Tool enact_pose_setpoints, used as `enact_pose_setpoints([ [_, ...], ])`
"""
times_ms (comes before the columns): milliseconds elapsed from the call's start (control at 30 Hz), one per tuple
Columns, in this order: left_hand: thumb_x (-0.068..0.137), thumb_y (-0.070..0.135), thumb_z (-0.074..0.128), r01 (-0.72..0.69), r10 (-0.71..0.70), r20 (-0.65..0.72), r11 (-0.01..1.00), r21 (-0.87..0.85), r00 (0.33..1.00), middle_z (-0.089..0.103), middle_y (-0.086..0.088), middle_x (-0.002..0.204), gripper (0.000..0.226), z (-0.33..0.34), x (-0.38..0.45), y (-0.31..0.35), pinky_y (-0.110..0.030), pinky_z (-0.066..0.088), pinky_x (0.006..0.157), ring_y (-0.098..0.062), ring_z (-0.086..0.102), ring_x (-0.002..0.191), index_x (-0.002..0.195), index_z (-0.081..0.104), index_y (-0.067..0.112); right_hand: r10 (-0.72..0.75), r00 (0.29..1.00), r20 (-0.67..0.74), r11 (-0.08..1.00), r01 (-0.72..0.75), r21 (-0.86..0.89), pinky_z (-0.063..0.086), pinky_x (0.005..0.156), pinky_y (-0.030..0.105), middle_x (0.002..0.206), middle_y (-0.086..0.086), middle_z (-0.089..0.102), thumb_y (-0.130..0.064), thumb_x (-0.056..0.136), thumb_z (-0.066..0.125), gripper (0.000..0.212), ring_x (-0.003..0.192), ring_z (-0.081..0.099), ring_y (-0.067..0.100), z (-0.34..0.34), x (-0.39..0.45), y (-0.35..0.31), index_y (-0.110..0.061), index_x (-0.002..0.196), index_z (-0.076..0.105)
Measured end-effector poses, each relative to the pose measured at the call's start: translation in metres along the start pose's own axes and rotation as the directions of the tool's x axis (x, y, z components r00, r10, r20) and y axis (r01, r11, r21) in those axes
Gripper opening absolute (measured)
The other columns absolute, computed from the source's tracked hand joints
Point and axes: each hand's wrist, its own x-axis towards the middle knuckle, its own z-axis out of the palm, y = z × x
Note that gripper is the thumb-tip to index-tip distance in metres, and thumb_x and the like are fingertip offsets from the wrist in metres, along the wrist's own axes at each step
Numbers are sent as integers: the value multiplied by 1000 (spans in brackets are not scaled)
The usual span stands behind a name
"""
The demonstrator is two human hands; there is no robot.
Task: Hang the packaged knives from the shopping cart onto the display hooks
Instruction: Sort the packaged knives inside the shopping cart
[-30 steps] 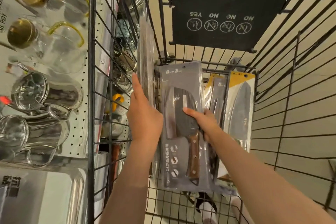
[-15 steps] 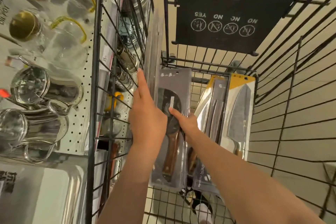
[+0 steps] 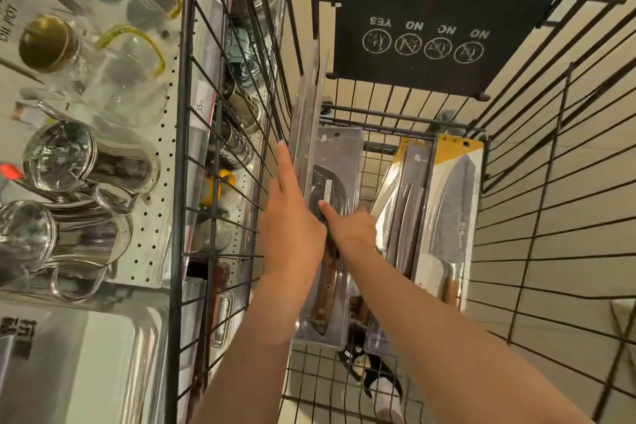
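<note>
Picking step: both hands are inside the shopping cart (image 3: 550, 182). My right hand (image 3: 347, 224) has its grip clamped on the grey packaged cleaver (image 3: 339, 162), standing against the cart's left wall. My left hand (image 3: 292, 227) lies flat, fingers straight, beside it. Next, I judge: lift it clear, hang hole upward.

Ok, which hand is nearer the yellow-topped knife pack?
Right. The right hand holds the grey cleaver pack, beside the yellow-topped knife pack; the left hand is farther, by the cart's left wall.
</note>
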Motion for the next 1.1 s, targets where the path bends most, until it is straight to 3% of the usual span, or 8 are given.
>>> enact_pose_setpoints([
  [167,82,-5,57,18,-18,-8,1000,-12,1000,35,-7,150,99,1,1,0,-33,45,90,-28,53,117,150,-7,28,-45,993,111,992,58,-114,52,83,37,110,17,63,-69,76,58,69,100,61,30,-12,11,-6,-2,91,63],
  [300,82,-4,60,28,-28,-3,999,33,1000,44,-10,140,100,4,2,0,-29,43,83,-27,55,111,151,-6,26,-18,962,274,993,-15,118,47,98,43,127,19,57,-66,82,52,84,114,56,34,-23,7,-11,4,127,51],
  [467,80,-7,59,17,-17,18,1000,7,1000,44,-11,139,102,6,-1,2,-32,50,84,-27,58,106,151,-7,26,-285,948,145,865,189,465,33,110,45,145,6,44,-66,84,45,73,133,41,25,-60,-32,-27,-21,141,41],
  [633,88,9,58,-75,75,-15,997,27,997,48,-9,137,78,19,-2,2,-41,52,89,-29,59,111,151,13,19,-534,740,408,713,136,688,51,81,25,118,-4,65,-42,89,60,44,107,62,7,-80,-73,-46,-29,130,51],
  [733,88,12,60,-67,67,12,996,65,998,52,-11,129,68,28,-7,2,-41,51,87,-30,59,108,145,24,11,-542,772,332,720,223,658,56,68,16,97,2,70,-27,88,65,31,85,67,8,-82,-73,-53,-15,117,60],
  [833,86,12,63,-60,58,46,997,45,997,47,-12,138,76,36,-17,5,-41,49,92,-29,56,115,147,18,8,-480,866,140,757,328,565,58,75,30,83,6,70,-20,87,65,6,79,69,20,-79,-69,-56,-17,83,64],
  [1000,74,15,71,-152,154,-16,983,101,988,46,-19,136,80,38,-25,17,-47,46,98,-35,48,124,140,30,1,-562,827,12,686,458,565,43,52,27,56,7,52,-8,85,59,21,54,50,17,-87,-64,-48,-8,64,56],
  [1100,74,46,62,-231,228,45,970,78,973,35,-14,145,87,27,-32,19,-43,34,110,-30,34,133,145,27,9,-545,838,12,682,434,589,46,50,21,54,-5,56,-7,85,59,24,50,55,6,-107,-57,-47,-14,62,56],
])
